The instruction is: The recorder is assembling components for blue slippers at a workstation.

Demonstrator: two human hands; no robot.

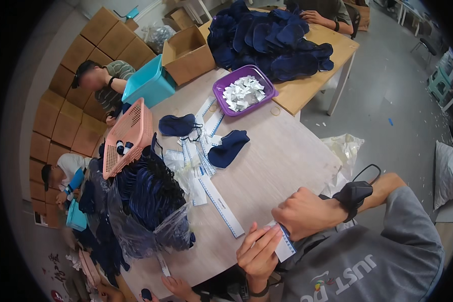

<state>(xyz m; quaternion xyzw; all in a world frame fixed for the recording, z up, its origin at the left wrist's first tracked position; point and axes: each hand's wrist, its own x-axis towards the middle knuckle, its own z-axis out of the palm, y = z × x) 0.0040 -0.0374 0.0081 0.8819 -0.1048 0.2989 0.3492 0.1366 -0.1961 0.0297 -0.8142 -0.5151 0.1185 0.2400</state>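
two hands: lower centre of frame, at near table edge (pixel 287 166)
left hand (pixel 259 251): fingers pinched on white paper strip (pixel 285 246)
right hand (pixel 304 214): fist closed over strip's top end

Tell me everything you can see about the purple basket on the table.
The purple basket is a shallow, rounded-rectangular tub that looks like plastic, with a thick rolled rim. It sits upright near the far end of the pale round table, where that meets the wooden table. It is heaped with small white paper slips. The pile of dark blue fabric pieces lies just behind it. No hand touches it.
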